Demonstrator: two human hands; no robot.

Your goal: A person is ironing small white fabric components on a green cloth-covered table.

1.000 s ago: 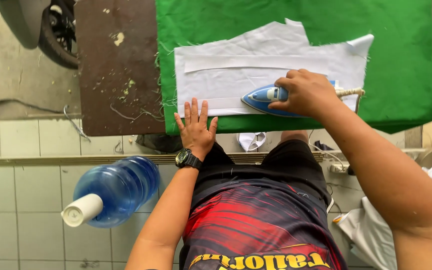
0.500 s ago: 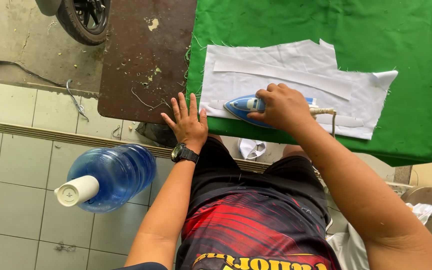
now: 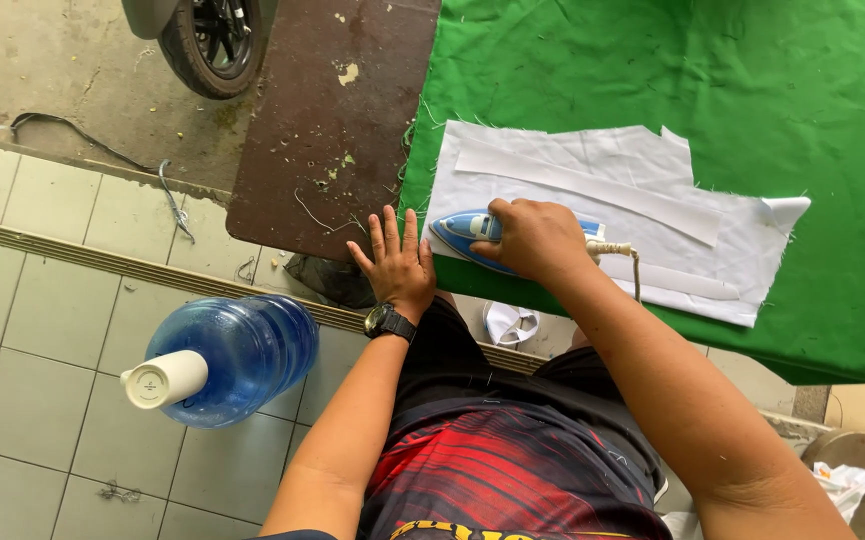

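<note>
The blue-and-white iron (image 3: 472, 232) lies flat on the near-left corner of the white cloth (image 3: 612, 215), its long axis running roughly left to right across the view, with the pointed nose aimed toward the left edge of the cloth and the heel toward the right, where a pale braided cord (image 3: 620, 254) leaves it and curls down over the fabric. The right hand (image 3: 532, 238) is closed around the iron's handle from above, fingers wrapped over it, so the handle and most of the iron's upper body are hidden; only the nose and a strip of the blue shell show. The left hand (image 3: 398, 262) rests flat and open, fingers spread and pointing away from the person, on the near edge of the tabletop (image 3: 327, 120), just beside the iron's nose, with the fingertips at the seam where the bare brown surface meets the green cover (image 3: 712, 80). A black wristwatch (image 3: 389, 322) sits on that wrist. The cloth is a ragged rectangle with a long folded strip (image 3: 592, 186) lying slantwise on it; its right corner is turned up. On the tiled floor (image 3: 42, 330) below the left arm stands a blue water bottle (image 3: 227, 360) with a white cap, seen from above. A scooter wheel (image 3: 214, 40) is cut off at the top edge, and the green cover runs out of view at the right.
</note>
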